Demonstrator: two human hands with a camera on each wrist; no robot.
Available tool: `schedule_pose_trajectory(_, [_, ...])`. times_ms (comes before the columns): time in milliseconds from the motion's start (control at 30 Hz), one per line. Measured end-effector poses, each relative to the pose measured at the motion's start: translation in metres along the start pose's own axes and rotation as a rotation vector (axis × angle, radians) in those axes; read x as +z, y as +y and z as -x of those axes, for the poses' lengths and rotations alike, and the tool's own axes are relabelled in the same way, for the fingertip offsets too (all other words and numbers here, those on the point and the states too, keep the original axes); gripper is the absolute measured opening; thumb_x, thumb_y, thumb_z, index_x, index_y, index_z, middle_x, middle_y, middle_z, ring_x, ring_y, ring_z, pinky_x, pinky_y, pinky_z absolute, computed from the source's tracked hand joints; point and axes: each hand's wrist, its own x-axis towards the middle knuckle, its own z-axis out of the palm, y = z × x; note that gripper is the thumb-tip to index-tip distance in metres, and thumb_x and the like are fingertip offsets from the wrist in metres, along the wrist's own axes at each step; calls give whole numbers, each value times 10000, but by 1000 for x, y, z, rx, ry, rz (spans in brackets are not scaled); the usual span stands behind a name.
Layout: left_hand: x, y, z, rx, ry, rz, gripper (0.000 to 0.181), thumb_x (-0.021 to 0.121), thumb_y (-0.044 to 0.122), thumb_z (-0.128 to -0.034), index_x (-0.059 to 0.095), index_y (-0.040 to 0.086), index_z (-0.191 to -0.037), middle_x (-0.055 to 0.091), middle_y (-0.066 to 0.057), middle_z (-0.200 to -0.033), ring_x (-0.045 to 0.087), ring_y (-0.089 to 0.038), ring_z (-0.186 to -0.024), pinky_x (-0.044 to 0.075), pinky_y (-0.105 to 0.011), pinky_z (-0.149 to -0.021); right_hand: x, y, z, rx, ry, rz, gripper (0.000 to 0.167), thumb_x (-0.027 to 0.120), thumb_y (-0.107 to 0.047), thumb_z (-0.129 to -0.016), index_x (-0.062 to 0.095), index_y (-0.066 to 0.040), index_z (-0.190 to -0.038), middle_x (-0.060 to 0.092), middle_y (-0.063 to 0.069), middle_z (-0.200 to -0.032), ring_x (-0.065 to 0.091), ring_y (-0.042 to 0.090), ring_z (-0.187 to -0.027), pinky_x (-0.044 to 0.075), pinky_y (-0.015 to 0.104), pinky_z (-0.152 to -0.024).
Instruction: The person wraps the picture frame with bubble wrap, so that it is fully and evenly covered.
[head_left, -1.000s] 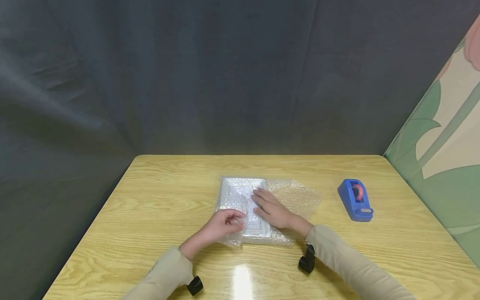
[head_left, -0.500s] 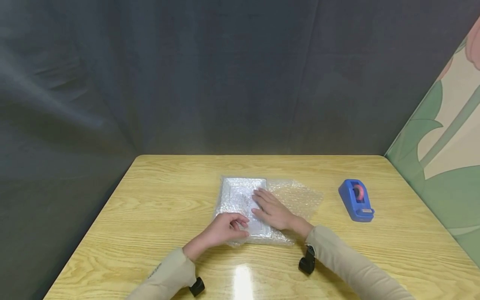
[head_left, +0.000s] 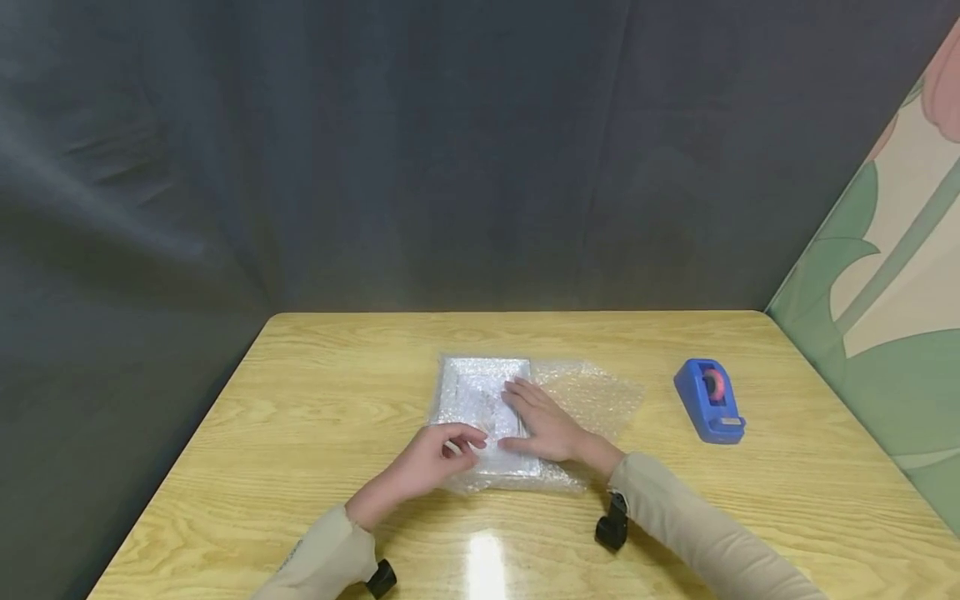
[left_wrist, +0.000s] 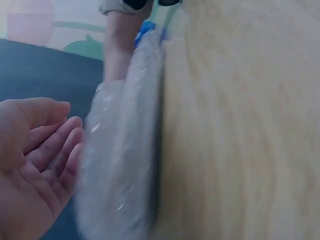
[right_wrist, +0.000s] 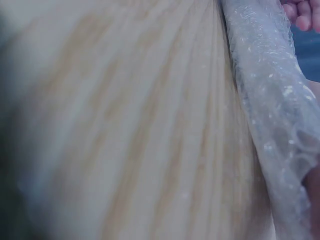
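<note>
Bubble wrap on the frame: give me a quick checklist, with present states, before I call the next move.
1. Frame flat on the table, with wrap beneath: ok.
2. Right hand steadying it: ok, it rests over the frame's right part.
3. Left hand free: ok, it holds nothing; whether it touches the bubble wrap, I cannot tell.
4. Right flap of the bubble wrap folded over: not ok, it lies spread on the table beside the frame.
5. Tape dispenser nearby: ok, to the right, apart from the bubble wrap.
6. Tape on the bubble wrap: cannot tell; none is visible.
</note>
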Motion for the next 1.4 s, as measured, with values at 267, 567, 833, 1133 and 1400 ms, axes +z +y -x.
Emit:
schedule_pose_trajectory(267, [-34, -26, 25, -131, 46, 66, 603, 565, 135, -896, 269, -1, -1404, 313, -183, -1421, 336, -350, -1265, 334, -489, -1011, 0, -1, 0, -14, -9, 0, 825, 494, -563, -840, 300, 24, -1387, 211, 180, -1471, 113, 329, -1367, 99, 456, -1108])
schedule_pose_trajectory(567, [-7, -32, 32, -187, -33, 27, 685, 352, 267, -987, -111, 12, -1423, -155, -162, -1486, -101, -287, -1363, 7, -479, -1095, -1, -1, 2, -8, 2, -12, 768, 484, -507, -866, 308, 33, -1382, 222, 185, -1466, 122, 324, -1366, 98, 444, -1110])
schedule_pose_trajectory(833, [12, -21, 25, -168, 99, -177, 618, 315, 259, -994, 12, -89, -1405, -88, -243, -1475, -42, -360, -1360, 54, -518, -1089, -3, -2, 1, 7, -34, -61, 727, 424, -491, -903, 274, 18, -1401, 182, 168, -1483, 91, 318, -1372, 94, 459, -1108])
schedule_pose_trajectory(1133, [24, -13, 14, -186, 177, -374, 574, 360, 186, -978, 128, -163, -1370, 8, -319, -1451, 36, -418, -1345, 116, -516, -1087, -5, -2, 0, 28, -77, -55, 921, 510, -627, -793, 237, -10, -1421, 137, 138, -1501, 47, 287, -1381, 85, 460, -1104])
schedule_pose_trajectory(1400, [13, -10, 14, -186, 25, -390, 638, 351, 285, -982, 86, -125, -1392, -49, -283, -1464, -18, -407, -1349, 95, -503, -1092, -6, -5, -1, 20, -82, -72, 940, 554, -606, -776, 245, 14, -1412, 147, 163, -1494, 53, 312, -1377, 77, 478, -1103])
